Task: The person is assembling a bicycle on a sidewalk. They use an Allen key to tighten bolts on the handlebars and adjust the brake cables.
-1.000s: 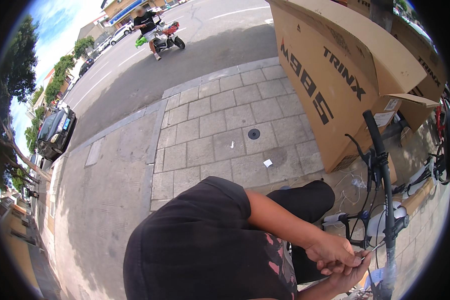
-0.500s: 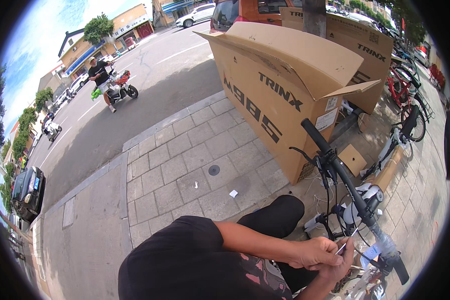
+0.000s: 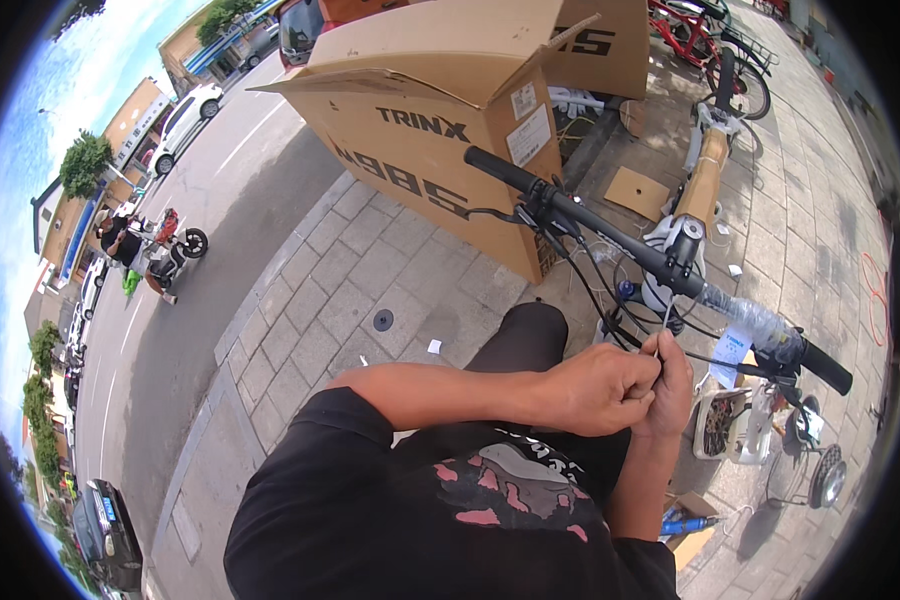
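My left hand (image 3: pixel 602 390) is curled closed against my right hand, in front of the bicycle's handlebar. My right hand (image 3: pixel 670 388) is closed too, its fingertips pinching a thin silvery rod (image 3: pixel 667 316) that points up toward the stem. The rod's lower end is hidden between both hands; its exact kind does not show. Just beyond them runs the black handlebar (image 3: pixel 610 232), with a stem (image 3: pixel 685 245), brake levers and looping cables. Clear plastic wrap (image 3: pixel 750 312) covers part of the bar's right side. A white tag (image 3: pixel 730 347) hangs beneath it.
A large open cardboard box (image 3: pixel 420 160) stands ahead on the paving. A white tub of small parts (image 3: pixel 730 425) and a blue-handled tool (image 3: pixel 688 524) lie at the right. A rider on a scooter (image 3: pixel 160 245) is on the road at left; a red bicycle (image 3: pixel 685 35) stands far right.
The view has swung right and down, so box and handlebar sit further left. My hands remain together with the rod, now pointing more upright near the stem.
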`<state>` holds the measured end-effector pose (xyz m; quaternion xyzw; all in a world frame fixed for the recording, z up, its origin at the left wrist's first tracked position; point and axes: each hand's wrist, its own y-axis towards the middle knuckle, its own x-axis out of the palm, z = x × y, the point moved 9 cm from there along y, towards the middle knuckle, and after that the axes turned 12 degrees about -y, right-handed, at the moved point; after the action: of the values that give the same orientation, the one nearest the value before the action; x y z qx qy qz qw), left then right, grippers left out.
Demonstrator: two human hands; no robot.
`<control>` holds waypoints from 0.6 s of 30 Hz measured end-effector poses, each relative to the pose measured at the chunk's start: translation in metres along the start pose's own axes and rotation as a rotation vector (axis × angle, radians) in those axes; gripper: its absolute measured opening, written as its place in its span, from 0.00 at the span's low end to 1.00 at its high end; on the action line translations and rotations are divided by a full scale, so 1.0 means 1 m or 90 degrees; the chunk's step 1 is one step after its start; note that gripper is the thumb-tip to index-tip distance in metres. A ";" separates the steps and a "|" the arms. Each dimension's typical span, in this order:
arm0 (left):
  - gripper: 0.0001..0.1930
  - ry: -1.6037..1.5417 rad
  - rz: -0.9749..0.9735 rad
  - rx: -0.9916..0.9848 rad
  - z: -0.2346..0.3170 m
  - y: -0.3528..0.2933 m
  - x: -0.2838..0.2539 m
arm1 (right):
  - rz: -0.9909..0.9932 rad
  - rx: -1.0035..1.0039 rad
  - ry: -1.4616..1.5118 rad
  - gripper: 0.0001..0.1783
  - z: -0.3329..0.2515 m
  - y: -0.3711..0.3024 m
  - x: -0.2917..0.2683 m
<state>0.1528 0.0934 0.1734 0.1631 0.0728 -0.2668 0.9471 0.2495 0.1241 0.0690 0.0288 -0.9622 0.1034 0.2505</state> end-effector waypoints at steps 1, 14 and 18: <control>0.17 0.032 -0.039 -0.055 0.004 -0.004 0.000 | -0.016 0.013 -0.021 0.17 -0.004 -0.003 0.009; 0.18 0.429 0.144 0.302 0.015 0.016 -0.076 | 0.043 -0.210 -0.348 0.12 -0.092 -0.033 -0.007; 0.28 0.516 0.102 0.296 0.003 0.048 -0.080 | 0.062 -0.270 -0.458 0.11 -0.103 -0.020 0.008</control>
<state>0.1104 0.1697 0.2078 0.4667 0.3619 -0.1171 0.7984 0.2942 0.1260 0.1644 -0.0347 -0.9885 -0.1019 -0.1061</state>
